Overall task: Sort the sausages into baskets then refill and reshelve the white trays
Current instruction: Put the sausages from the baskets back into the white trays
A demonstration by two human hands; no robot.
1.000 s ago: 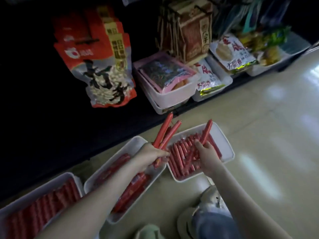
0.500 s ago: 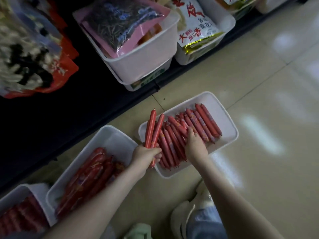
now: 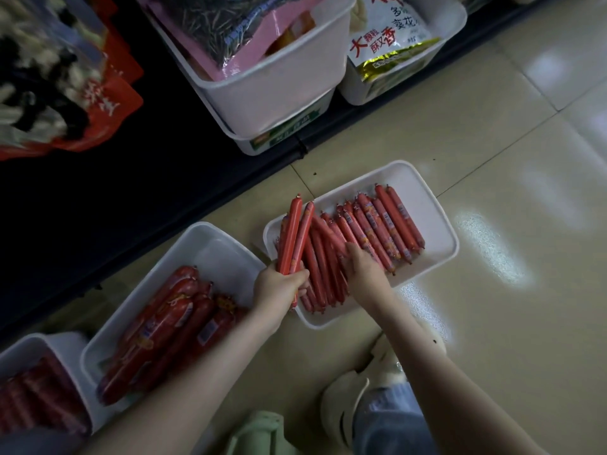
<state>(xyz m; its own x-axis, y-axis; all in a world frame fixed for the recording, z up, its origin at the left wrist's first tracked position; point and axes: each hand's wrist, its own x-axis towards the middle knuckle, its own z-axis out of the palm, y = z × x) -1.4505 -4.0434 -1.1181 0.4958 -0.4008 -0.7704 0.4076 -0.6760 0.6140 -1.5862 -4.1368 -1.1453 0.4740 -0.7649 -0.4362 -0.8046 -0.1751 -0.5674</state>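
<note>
Since the work is laid out on the tiled floor (image 3: 492,142) in front of a dark shelf, everything is within reach of the crouching person and nothing needs lifting high.

The middle basket (image 3: 210,244) holds thick sausages (image 3: 170,323) piled toward its near end, and its far end is bare. A second basket (image 3: 29,348) at the far left holds thinner ones. The white tray (image 3: 437,205) lies to the right, just beside the middle basket, with a row of slim sausages (image 3: 387,224) lying roughly parallel across it.

The left hand (image 3: 279,287) is over the tray's near-left corner. Its fingers are curled round the lower ends of two long sausages (image 3: 294,231), which stand out above the row and are longer than their neighbours. The right hand (image 3: 364,270) rests on the middle of the row. Whether its fingers pinch a sausage or only press on it cannot be told.

Judgement: the step in hand is culling the odd-sized sausages from the tray.

Recommendations:
- Collect further long ones with the right hand and pass them to the left, holding them near the middle so the bundle does not fan out.
- Keep the row pressed flat while drawing one out, so its neighbours do not roll over the low rim.
- Lay the bundle in a basket lengthwise, matching what is there.
</note>
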